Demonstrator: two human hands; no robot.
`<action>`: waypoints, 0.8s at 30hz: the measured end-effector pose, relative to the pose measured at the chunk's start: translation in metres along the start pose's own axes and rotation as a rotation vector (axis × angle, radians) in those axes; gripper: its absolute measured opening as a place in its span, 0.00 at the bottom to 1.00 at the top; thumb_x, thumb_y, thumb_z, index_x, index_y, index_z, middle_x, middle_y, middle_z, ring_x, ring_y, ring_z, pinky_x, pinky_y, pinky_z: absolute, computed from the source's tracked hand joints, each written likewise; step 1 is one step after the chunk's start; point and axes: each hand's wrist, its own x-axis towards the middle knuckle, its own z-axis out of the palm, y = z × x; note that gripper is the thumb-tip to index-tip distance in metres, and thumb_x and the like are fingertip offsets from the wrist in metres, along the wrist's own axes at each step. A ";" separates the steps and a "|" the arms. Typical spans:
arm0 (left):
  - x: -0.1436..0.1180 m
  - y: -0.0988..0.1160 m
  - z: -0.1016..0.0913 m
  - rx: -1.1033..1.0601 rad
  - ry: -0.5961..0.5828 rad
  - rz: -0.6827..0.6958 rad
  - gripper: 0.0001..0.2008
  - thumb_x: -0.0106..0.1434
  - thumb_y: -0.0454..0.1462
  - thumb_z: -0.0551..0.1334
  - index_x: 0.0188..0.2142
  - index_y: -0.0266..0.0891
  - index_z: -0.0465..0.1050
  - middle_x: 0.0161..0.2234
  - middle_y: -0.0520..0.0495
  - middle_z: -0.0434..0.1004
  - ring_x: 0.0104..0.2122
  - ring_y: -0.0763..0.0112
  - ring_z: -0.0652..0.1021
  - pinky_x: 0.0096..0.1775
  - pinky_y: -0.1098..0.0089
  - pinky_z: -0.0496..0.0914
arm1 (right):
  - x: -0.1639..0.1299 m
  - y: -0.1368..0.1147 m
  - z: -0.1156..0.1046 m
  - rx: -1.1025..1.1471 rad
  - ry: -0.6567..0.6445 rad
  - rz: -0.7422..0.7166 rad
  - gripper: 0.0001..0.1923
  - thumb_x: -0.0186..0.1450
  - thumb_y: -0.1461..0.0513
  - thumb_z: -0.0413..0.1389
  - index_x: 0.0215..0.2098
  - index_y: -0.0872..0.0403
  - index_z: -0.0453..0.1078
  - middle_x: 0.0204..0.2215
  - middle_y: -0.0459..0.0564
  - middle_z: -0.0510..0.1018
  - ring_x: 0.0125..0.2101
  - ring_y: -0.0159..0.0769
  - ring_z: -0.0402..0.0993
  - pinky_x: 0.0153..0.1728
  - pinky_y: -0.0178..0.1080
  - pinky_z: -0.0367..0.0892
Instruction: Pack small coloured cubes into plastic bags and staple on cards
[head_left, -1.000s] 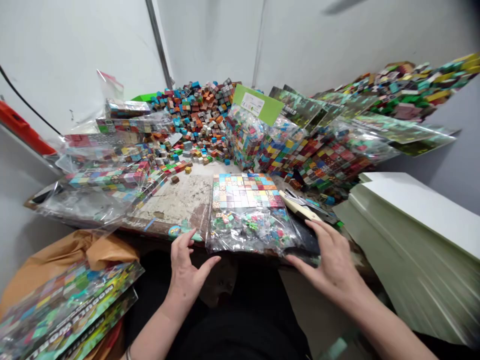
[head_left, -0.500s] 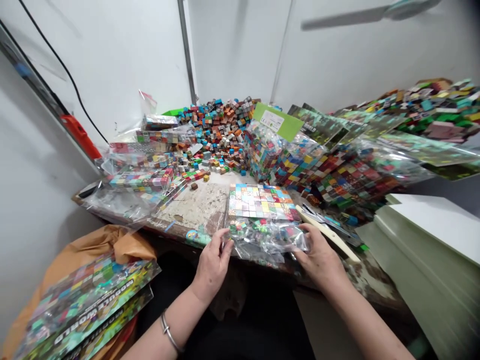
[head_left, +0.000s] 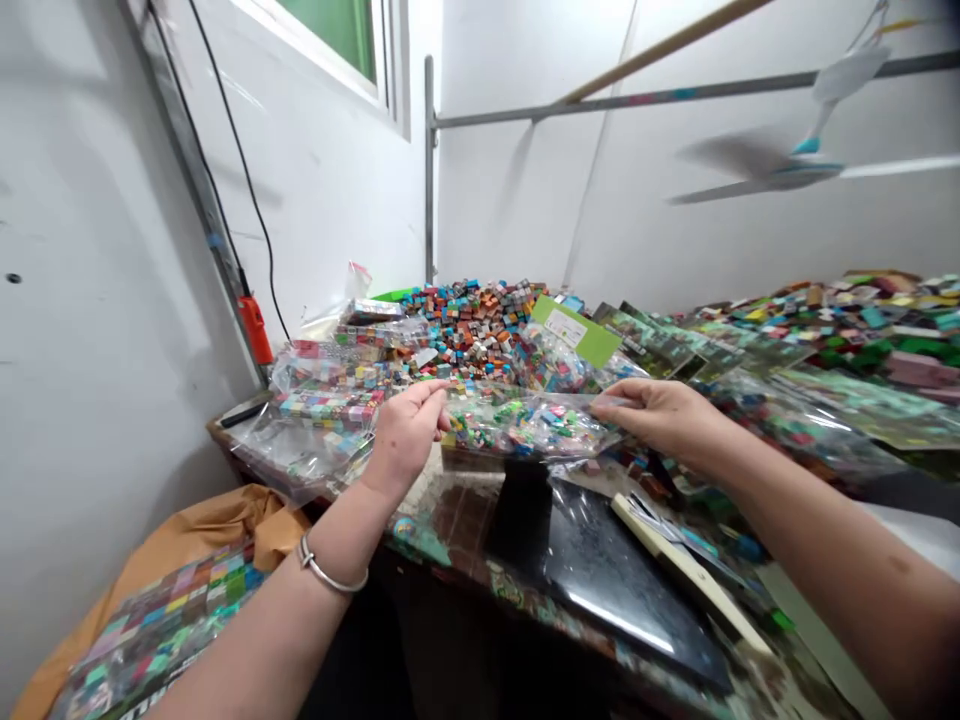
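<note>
Between my two hands a clear plastic bag (head_left: pixel 525 425) of small colourful pieces is held up above the table. My left hand (head_left: pixel 411 425) pinches the bag's left edge, fingers closed. At the other end my right hand (head_left: pixel 651 410) pinches the right edge between thumb and fingers. A dark glossy panel (head_left: pixel 607 560) lies on the table under the bag. To its right rest a long cream-coloured strip (head_left: pixel 690 570) and some thin metal tools, whose kind I cannot make out.
Behind the bag rises a heap of small printed cubes (head_left: pixel 480 320). Filled clear packs (head_left: pixel 330 405) are stacked on the left, and more packs with green cards (head_left: pixel 577 335) stand on the right. A brown bag (head_left: pixel 217 520) with packs sits lower left. A fan (head_left: pixel 780 175) hangs upper right.
Both hands have lifted the bag up off the table, and the dark panel beneath has come into view. My view has tilted upward, showing more wall and a window.
</note>
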 end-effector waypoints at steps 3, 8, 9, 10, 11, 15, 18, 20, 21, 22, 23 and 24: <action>0.017 0.017 -0.023 -0.016 -0.006 -0.042 0.12 0.53 0.36 0.56 0.34 0.32 0.72 0.15 0.55 0.66 0.13 0.81 0.63 0.17 0.80 0.57 | 0.024 -0.022 -0.004 0.215 -0.123 0.068 0.11 0.49 0.55 0.57 0.27 0.54 0.70 0.14 0.39 0.63 0.14 0.24 0.52 0.15 0.30 0.47; 0.017 -0.005 -0.049 -0.039 -0.022 -0.185 0.11 0.51 0.34 0.55 0.31 0.32 0.73 0.14 0.54 0.66 0.12 0.82 0.62 0.16 0.80 0.56 | 0.037 -0.034 0.030 0.368 -0.278 0.139 0.09 0.49 0.57 0.57 0.26 0.54 0.69 0.08 0.37 0.58 0.11 0.23 0.49 0.12 0.29 0.44; 0.014 -0.011 -0.053 -0.054 -0.020 -0.208 0.11 0.51 0.34 0.54 0.31 0.32 0.72 0.14 0.55 0.66 0.13 0.82 0.62 0.16 0.80 0.56 | 0.036 -0.036 0.037 0.379 -0.298 0.149 0.09 0.50 0.57 0.56 0.26 0.55 0.69 0.07 0.37 0.56 0.10 0.23 0.48 0.12 0.29 0.44; 0.012 -0.016 -0.055 -0.073 -0.019 -0.222 0.11 0.51 0.34 0.54 0.31 0.33 0.72 0.14 0.55 0.66 0.13 0.82 0.62 0.17 0.80 0.56 | 0.035 -0.038 0.041 0.390 -0.315 0.155 0.10 0.51 0.56 0.55 0.27 0.55 0.68 0.07 0.36 0.55 0.10 0.23 0.47 0.11 0.29 0.43; 0.009 -0.019 -0.058 -0.091 -0.016 -0.224 0.10 0.52 0.35 0.54 0.31 0.33 0.72 0.14 0.55 0.66 0.13 0.82 0.62 0.17 0.80 0.56 | 0.034 -0.040 0.044 0.398 -0.330 0.156 0.11 0.52 0.56 0.55 0.29 0.55 0.68 0.07 0.36 0.55 0.10 0.23 0.47 0.11 0.29 0.43; 0.000 -0.024 -0.065 -0.099 -0.019 -0.181 0.11 0.55 0.36 0.53 0.31 0.33 0.72 0.15 0.54 0.66 0.14 0.82 0.63 0.17 0.80 0.56 | 0.025 -0.050 0.041 0.416 -0.353 0.107 0.20 0.56 0.49 0.51 0.39 0.55 0.67 0.12 0.39 0.61 0.12 0.24 0.52 0.11 0.29 0.48; -0.003 -0.026 -0.067 -0.104 -0.036 -0.139 0.11 0.57 0.37 0.53 0.31 0.34 0.72 0.16 0.53 0.67 0.16 0.81 0.64 0.19 0.79 0.58 | 0.015 -0.057 0.032 0.252 -0.231 -0.044 0.26 0.57 0.45 0.47 0.48 0.50 0.64 0.27 0.47 0.70 0.22 0.30 0.65 0.20 0.32 0.62; -0.004 -0.029 -0.067 -0.131 -0.049 -0.105 0.11 0.58 0.37 0.52 0.32 0.34 0.72 0.17 0.53 0.67 0.16 0.81 0.64 0.19 0.79 0.58 | 0.006 -0.062 0.027 0.018 -0.105 -0.235 0.27 0.56 0.44 0.49 0.49 0.46 0.63 0.40 0.51 0.69 0.35 0.38 0.69 0.34 0.40 0.66; -0.004 -0.031 -0.066 -0.149 -0.051 -0.090 0.11 0.58 0.37 0.52 0.32 0.34 0.72 0.17 0.53 0.67 0.16 0.81 0.64 0.19 0.79 0.57 | 0.001 -0.065 0.026 -0.099 -0.036 -0.356 0.27 0.54 0.44 0.50 0.48 0.46 0.65 0.44 0.51 0.68 0.41 0.42 0.67 0.41 0.44 0.64; -0.005 -0.032 -0.065 -0.170 -0.047 -0.077 0.11 0.58 0.36 0.52 0.32 0.34 0.72 0.16 0.53 0.67 0.16 0.81 0.64 0.19 0.79 0.57 | -0.004 -0.067 0.027 -0.198 0.035 -0.484 0.27 0.53 0.44 0.52 0.46 0.46 0.67 0.46 0.51 0.66 0.45 0.45 0.64 0.45 0.47 0.60; -0.008 -0.032 -0.064 -0.192 -0.043 -0.070 0.11 0.58 0.36 0.52 0.32 0.34 0.72 0.16 0.54 0.66 0.16 0.81 0.64 0.19 0.79 0.57 | -0.007 -0.069 0.030 -0.275 0.106 -0.605 0.26 0.51 0.43 0.53 0.44 0.46 0.69 0.46 0.51 0.67 0.47 0.47 0.62 0.48 0.49 0.57; -0.011 -0.031 -0.063 -0.211 -0.032 -0.065 0.11 0.58 0.36 0.52 0.31 0.34 0.72 0.15 0.54 0.65 0.16 0.81 0.63 0.19 0.79 0.57 | -0.009 -0.071 0.037 -0.322 0.163 -0.707 0.26 0.50 0.43 0.53 0.41 0.46 0.70 0.45 0.51 0.68 0.47 0.49 0.62 0.48 0.51 0.56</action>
